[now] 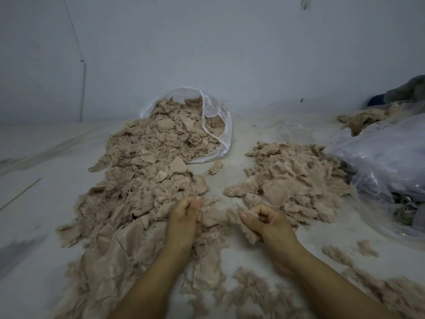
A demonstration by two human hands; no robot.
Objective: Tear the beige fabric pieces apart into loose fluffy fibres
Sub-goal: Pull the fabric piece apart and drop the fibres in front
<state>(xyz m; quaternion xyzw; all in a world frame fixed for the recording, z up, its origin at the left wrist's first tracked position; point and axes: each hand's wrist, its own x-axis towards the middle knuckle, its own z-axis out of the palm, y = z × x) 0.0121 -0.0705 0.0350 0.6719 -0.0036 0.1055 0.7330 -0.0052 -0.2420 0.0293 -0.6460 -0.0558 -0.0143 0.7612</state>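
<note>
Beige fabric piece, low centre of frame, is stretched between my left hand and right hand, fingers clenched on opposite ends to pull it apart. Beyond, untorn pieces spill from the clear bag, upper centre, within reach.

Wall: plain pale grey-blue, fills the upper half. Thin cable runs down its left side to a vertical conduit. Small dark mark at top edge. Floor: pale, dusty, meets the wall in a straight line. Light dim, even, cool.
</note>
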